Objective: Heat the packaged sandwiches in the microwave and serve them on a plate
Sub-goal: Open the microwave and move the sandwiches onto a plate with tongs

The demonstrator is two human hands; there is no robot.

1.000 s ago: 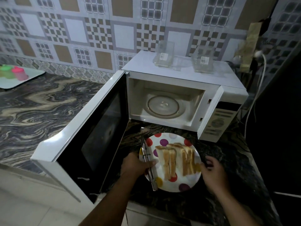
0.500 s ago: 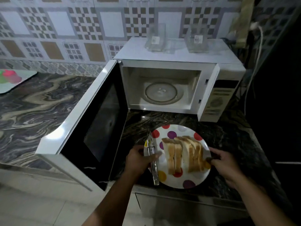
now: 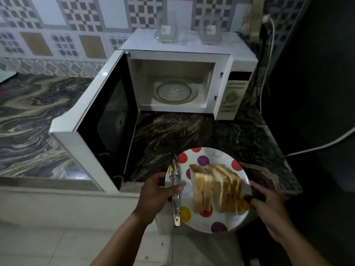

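A white plate (image 3: 219,157) with coloured dots carries several toasted sandwich halves (image 3: 217,189) standing on edge. My left hand (image 3: 155,194) grips the plate's left rim and pins metal tongs (image 3: 175,191) against it. My right hand (image 3: 269,206) holds the right rim. The plate hangs past the counter's front edge. Behind it stands the white microwave (image 3: 182,47), its door (image 3: 92,120) swung wide to the left and its glass turntable (image 3: 173,92) bare.
Two clear plastic sandwich packages (image 3: 166,26) (image 3: 209,28) sit on the microwave's top. The dark marbled counter (image 3: 192,131) runs left under the open door. A white cable (image 3: 317,145) hangs on the right. Pale floor tiles lie below.
Both hands have drawn the plate with the sandwiches and tongs back from the microwave, out over the counter's front edge. My view has pulled back and dropped.
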